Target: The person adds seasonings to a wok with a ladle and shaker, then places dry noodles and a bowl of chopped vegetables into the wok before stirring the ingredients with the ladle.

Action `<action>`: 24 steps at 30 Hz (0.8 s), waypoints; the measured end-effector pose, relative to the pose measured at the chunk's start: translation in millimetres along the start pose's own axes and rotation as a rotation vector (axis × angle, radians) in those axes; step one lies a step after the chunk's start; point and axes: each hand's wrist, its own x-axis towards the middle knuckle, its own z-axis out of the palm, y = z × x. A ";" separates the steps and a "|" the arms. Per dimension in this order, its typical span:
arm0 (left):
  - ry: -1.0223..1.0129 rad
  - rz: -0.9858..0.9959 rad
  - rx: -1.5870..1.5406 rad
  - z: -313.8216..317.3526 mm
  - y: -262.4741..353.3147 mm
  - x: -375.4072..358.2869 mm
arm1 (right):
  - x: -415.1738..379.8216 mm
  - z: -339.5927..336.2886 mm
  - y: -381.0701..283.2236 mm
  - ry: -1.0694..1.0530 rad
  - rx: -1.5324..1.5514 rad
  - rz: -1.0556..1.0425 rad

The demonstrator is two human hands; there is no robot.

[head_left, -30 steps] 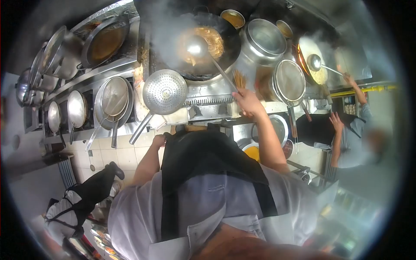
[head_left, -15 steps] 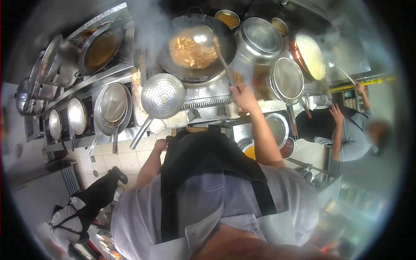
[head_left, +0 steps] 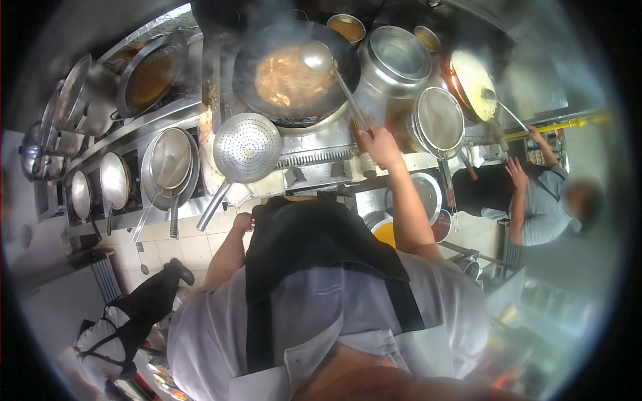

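Note:
My right hand [head_left: 381,148] is wrapped round the handle of a ladle [head_left: 317,57]. The ladle's bowl rests in brown, saucy food [head_left: 287,77] in a large black wok [head_left: 244,83], and steam rises over it. A bamboo brush [head_left: 361,120] stands just beyond that hand, by the handle. Low at my left side, my left hand [head_left: 245,222] is curled closed beside my black apron [head_left: 314,230]; what it holds, if anything, is hidden. A perforated skimmer [head_left: 247,147] lies on the stove front between my hands.
Strainers and pans line the left side, with a second wok [head_left: 150,80] behind. Right of my wok stand a steel pot [head_left: 401,57] and a mesh strainer [head_left: 439,119]. A co-worker [head_left: 535,200] at right handles a ladle over a flaming wok [head_left: 476,87]; another person [head_left: 114,327] stands lower left.
The whole view has shifted slightly left. My ladle stays in the wok, and steam over the food has thinned. The co-worker's ladle has moved into their wok.

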 end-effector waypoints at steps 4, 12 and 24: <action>0.100 -0.110 -0.017 -8.6 16.9 4.5 | -22.6 -15.3 -1.7 -0.122 0.110 0.023; 0.063 0.071 0.367 3.0 1.3 10.5 | -2.3 16.1 29.5 0.143 -0.054 -0.253; 0.054 -0.140 -0.113 -5.1 6.1 -4.2 | -22.8 -15.2 2.1 -0.080 0.018 0.061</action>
